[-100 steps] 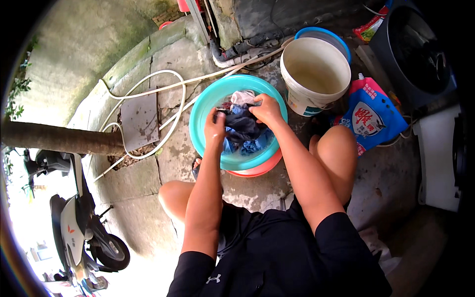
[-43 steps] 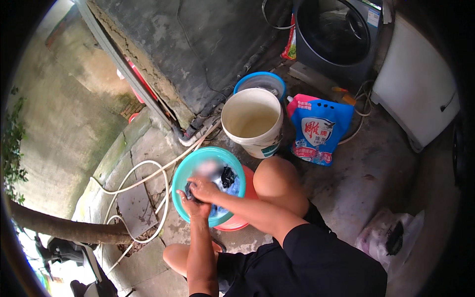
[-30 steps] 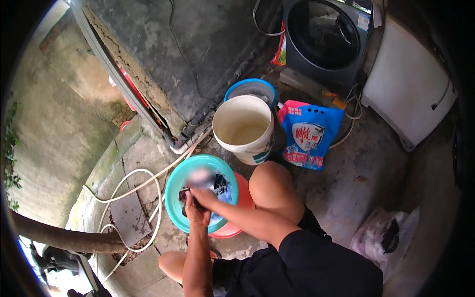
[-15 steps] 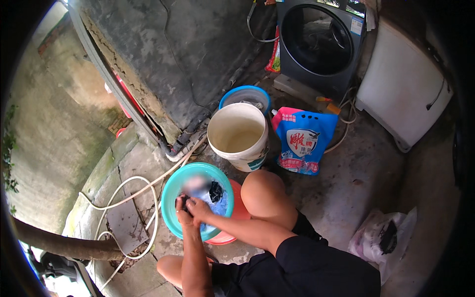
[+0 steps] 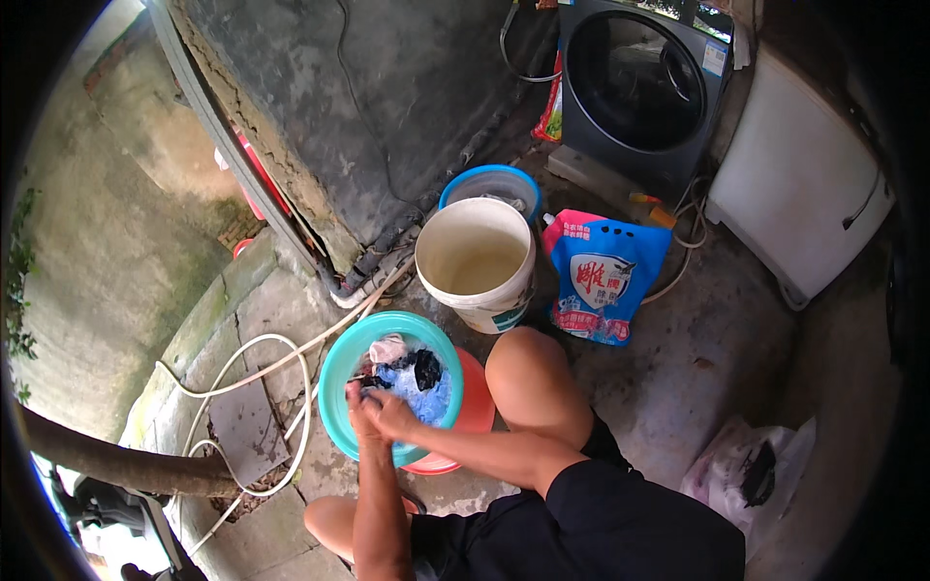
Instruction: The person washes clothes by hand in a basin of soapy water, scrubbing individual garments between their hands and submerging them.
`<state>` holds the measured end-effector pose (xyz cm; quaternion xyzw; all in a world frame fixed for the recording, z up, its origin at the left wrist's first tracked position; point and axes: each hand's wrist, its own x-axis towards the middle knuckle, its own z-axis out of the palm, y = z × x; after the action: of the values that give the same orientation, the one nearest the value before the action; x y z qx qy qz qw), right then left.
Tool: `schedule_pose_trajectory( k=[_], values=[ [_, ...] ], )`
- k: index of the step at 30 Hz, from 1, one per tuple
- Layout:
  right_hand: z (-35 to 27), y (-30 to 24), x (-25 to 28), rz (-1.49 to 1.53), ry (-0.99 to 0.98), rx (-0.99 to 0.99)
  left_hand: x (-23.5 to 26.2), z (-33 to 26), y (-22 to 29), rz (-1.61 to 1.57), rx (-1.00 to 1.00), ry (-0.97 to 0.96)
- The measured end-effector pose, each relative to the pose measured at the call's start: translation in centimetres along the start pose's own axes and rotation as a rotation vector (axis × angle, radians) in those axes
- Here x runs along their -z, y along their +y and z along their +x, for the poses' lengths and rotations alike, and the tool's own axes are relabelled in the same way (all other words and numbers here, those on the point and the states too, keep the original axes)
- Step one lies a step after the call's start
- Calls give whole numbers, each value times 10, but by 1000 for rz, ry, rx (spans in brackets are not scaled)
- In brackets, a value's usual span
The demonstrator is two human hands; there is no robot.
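Note:
A turquoise basin [image 5: 334,363] holds wet laundry in front of me. In it lie a light blue cloth [image 5: 426,402], a black cloth [image 5: 427,370] and a pale pink cloth [image 5: 388,349]. Over the basin's near left part, my left hand [image 5: 364,414] and my right hand [image 5: 392,416] are pressed together, fingers closed. A dark wet cloth [image 5: 372,382] shows at their far side, gripped between them; most of it is hidden by the fingers. The turquoise basin rests partly over a red basin [image 5: 477,407].
Beyond stand a white bucket [image 5: 475,300], a blue basin [image 5: 492,181] and a blue and pink detergent pouch [image 5: 610,276]. A grey washing machine [image 5: 635,87] and a white appliance [image 5: 799,174] stand farther back. A pale hose [image 5: 308,397] coils at left; a plastic bag [image 5: 746,474] lies right.
My hands stay together over the basin and have shifted slightly, with less of the dark cloth showing between them. The whole view has moved a little.

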<state>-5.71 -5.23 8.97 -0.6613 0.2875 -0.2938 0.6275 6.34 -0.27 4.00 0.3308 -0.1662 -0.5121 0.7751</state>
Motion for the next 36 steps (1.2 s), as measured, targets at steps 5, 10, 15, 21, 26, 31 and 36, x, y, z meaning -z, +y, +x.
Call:
schedule_pose_trajectory(
  k=[5, 10, 15, 21, 26, 31, 36],
  values=[
    [2, -9, -10, -220, 60, 181, -5, -11, -13, -379, -4, 154],
    [53, 60, 61, -104, 396, 165, -112, -19, -59, -202, 243, 216],
    [-14, 14, -35, -39, 28, 182, 23, 2, 0, -228, -123, -503],
    [44, 49, 52, -208, 315, 131, -101, -13, -65, -226, 160, 147],
    [14, 1, -1, 100, -11, 57, 6, 6, -11, 92, -84, 253],
    [2, 18, 10, -198, 145, 290, -16, -1, -38, 5, -34, 292],
    [52, 64, 73, -314, 75, -78, -132, -12, -59, -144, 143, 199]
  ],
)
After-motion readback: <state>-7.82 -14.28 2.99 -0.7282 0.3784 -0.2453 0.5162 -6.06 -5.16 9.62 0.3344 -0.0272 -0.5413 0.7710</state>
